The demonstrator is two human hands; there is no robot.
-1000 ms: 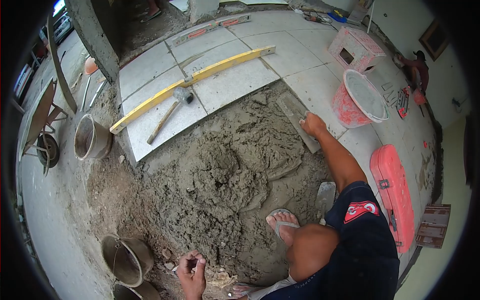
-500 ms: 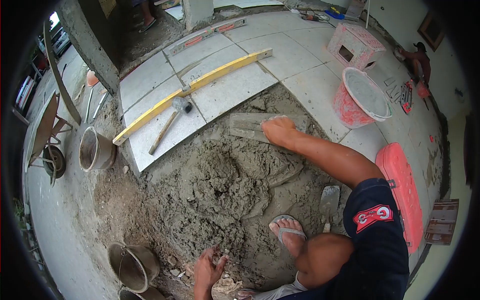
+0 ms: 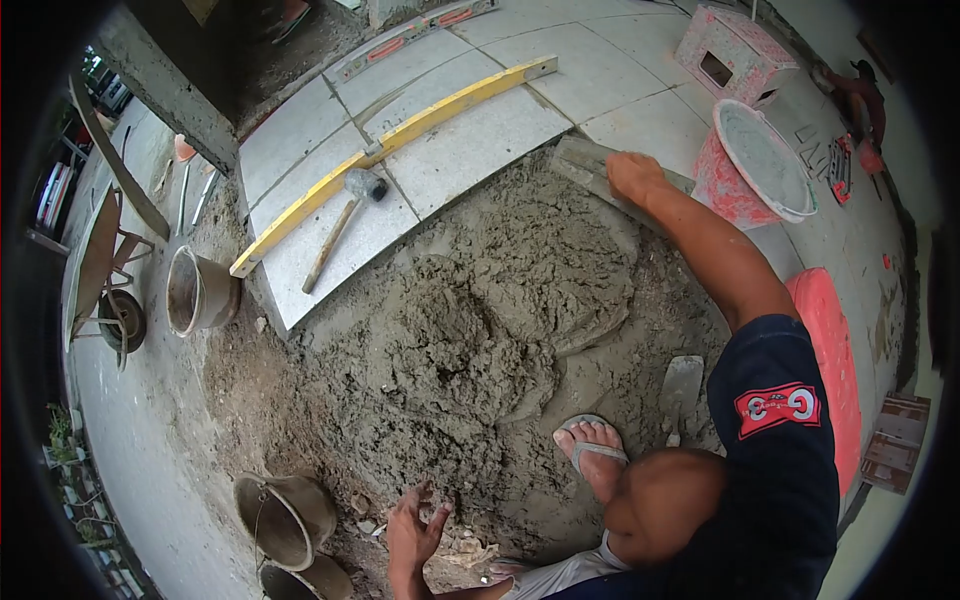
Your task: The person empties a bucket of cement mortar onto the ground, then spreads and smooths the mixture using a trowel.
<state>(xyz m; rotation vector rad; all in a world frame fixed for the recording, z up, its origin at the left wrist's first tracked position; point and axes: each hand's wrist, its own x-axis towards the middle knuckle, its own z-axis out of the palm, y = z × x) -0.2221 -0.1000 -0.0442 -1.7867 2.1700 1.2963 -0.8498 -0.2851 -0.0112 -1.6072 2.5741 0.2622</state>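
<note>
My right hand is closed around the handle of a flat plastering trowel, its blade tilted at the far right corner of the wet mortar bed, beside the laid tiles. Low in the view, my left hand hovers near the mortar's front edge with fingers apart and nothing in it. A smaller trowel lies on the mortar right of my sandaled foot. Across the tiles rests a yellow straightedge, with a rubber mallet beside it.
Several buckets stand around: a red-and-white one on the right, a grey one left, others front left. A red case is by my right arm. A spirit level lies behind. Another person crouches far right.
My right hand has moved the trowel back and to the right, leaving rough mortar where the blade was. My left hand has hardly moved. The view has shifted slightly.
</note>
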